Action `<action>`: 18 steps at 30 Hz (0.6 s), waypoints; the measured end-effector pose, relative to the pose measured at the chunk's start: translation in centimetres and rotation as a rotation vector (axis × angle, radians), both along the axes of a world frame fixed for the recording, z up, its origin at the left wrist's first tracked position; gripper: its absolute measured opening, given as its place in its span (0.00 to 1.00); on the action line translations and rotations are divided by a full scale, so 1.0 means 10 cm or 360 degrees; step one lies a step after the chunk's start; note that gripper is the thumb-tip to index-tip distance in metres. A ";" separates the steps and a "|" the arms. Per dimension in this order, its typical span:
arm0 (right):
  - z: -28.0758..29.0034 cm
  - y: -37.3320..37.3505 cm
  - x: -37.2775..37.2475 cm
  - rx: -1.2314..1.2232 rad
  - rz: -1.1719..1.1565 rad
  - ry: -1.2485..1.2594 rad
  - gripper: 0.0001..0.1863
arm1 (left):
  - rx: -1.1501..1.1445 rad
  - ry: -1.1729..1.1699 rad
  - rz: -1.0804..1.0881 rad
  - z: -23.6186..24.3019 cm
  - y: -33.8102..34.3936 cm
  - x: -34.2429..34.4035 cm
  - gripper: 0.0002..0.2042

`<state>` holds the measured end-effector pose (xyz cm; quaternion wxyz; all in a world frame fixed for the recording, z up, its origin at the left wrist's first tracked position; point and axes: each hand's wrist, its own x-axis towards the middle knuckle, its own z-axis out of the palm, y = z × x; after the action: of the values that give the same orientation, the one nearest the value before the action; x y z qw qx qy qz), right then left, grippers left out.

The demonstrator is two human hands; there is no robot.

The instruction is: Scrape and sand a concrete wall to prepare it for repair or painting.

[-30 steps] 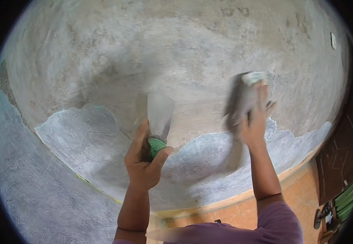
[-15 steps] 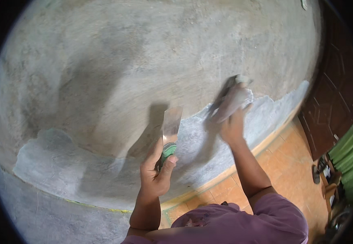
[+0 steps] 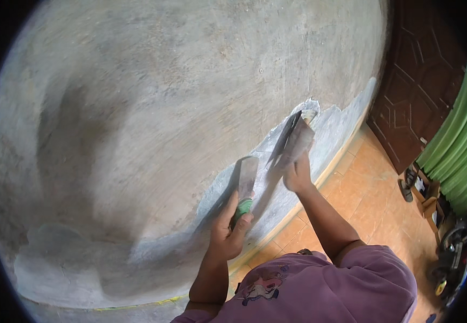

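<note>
My left hand [image 3: 228,239] is closed round the green handle of a putty knife [image 3: 248,175], its flat metal blade pointing up in front of the wall. To the right, my right hand [image 3: 298,175] grips a plastering trowel [image 3: 299,138]; its broad grey blade is tilted against the wall, and its handle is hidden behind the blade. Both tools face the lower part of a rough grey wall [image 3: 190,97]. A paler, smoother band of plaster [image 3: 333,126] runs along the wall's base, with a small whitish patch at the trowel's upper edge.
Orange floor tiles [image 3: 346,194] meet the wall along a light skirting strip. At the right stand a dark brown panelled door [image 3: 405,75] and a green curtain [image 3: 451,156]. Sandals [image 3: 405,189], a small wooden rack [image 3: 430,202] and a motorcycle [image 3: 459,253] are on that side.
The view has shifted toward the right, showing more of the door side. The trowel's blade has turned, exposing a whitish patch beside it. Both hands keep hold of their tools.
</note>
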<state>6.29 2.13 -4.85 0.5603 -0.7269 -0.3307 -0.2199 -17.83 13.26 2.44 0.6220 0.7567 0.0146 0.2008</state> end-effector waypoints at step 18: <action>-1.06 -0.58 1.24 0.0045 -0.0239 0.1147 0.23 | 0.0045 0.0534 -0.0593 -0.46 -0.16 0.86 0.27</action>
<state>18.71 -3.66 -15.49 0.6331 -0.7721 -0.0548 0.0053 -9.24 11.63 -2.17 0.6264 0.7777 -0.0250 -0.0455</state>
